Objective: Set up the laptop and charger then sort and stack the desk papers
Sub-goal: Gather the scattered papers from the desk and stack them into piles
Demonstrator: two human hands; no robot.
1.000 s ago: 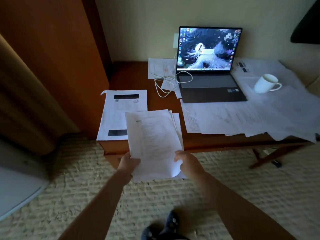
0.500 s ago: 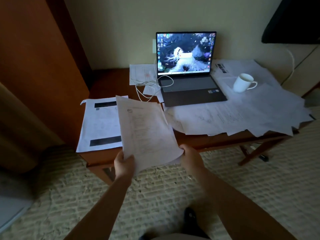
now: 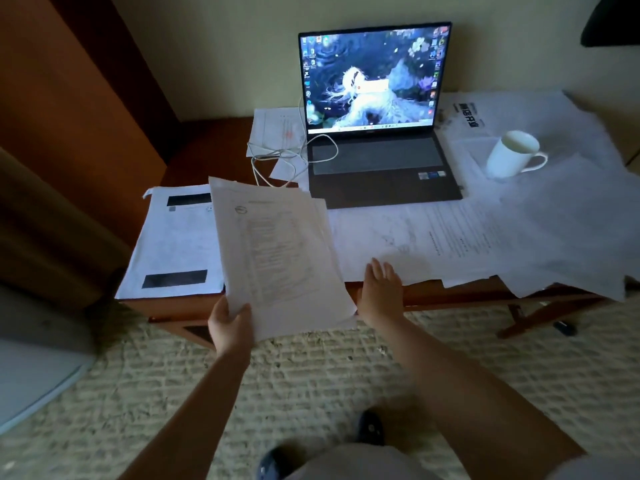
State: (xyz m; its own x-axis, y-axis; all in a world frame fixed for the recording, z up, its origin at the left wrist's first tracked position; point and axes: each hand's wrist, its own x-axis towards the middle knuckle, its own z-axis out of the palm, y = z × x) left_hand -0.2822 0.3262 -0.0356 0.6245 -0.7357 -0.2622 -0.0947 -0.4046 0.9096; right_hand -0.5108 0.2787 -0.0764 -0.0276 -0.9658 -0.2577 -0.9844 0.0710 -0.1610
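Note:
My left hand [image 3: 231, 328] grips the bottom left corner of a sheaf of printed papers [image 3: 277, 251] held above the desk's front edge. Just right of the sheaf, my right hand [image 3: 380, 289] is open, fingers spread, resting at the near edge of the loose sheets [image 3: 450, 240] spread over the desk. The open laptop [image 3: 377, 133] stands at the back with its screen lit. A white charger cable [image 3: 277, 157] lies coiled at its left. A separate sheet with two black bars [image 3: 176, 244] lies flat on the desk's left end.
A white mug [image 3: 512, 154] stands on papers right of the laptop. The wooden desk [image 3: 207, 143] meets a wooden cabinet [image 3: 69, 98] on the left. More sheets overhang the desk's right front edge [image 3: 571, 271]. A woven rug [image 3: 311, 368] covers the floor.
My right hand has let go of the sheaf and opened beside it. The left hand alone now holds the papers. The view has shifted closer to the desk.

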